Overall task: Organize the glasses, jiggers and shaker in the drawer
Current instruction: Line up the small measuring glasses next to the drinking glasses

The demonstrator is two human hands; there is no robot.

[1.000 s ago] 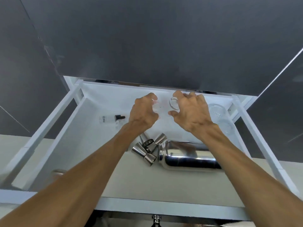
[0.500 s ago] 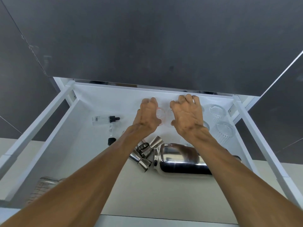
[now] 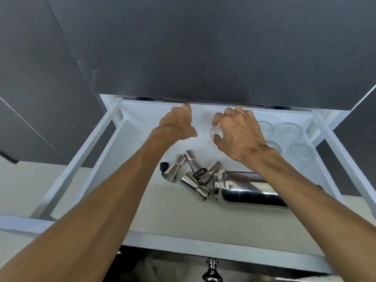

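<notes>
The white drawer [image 3: 105, 159] stands pulled out under a dark cabinet front. Several steel jiggers [image 3: 193, 176] lie in a loose pile on its floor, beside a shiny steel shaker [image 3: 244, 192] on its side. Several ribbed clear glasses [image 3: 291, 133] stand at the back right corner. My right hand [image 3: 240, 137] curls over a small clear glass [image 3: 214, 132] near the back wall, thumb and fingers around it. To its left, my left hand [image 3: 177, 125] reaches to the back wall, fingers stretched out, nothing seen in it.
A small black dropper cap [image 3: 163, 166] lies left of the jiggers, partly hidden by my left forearm. A dark knob [image 3: 211, 270] shows below the drawer's front edge. White side rails [image 3: 333, 151] frame the drawer on both sides.
My hands have drawn apart: the left slid left toward the back wall and no longer curls around a glass. The right stays over the small glass. The dropper bottle is now hidden.
</notes>
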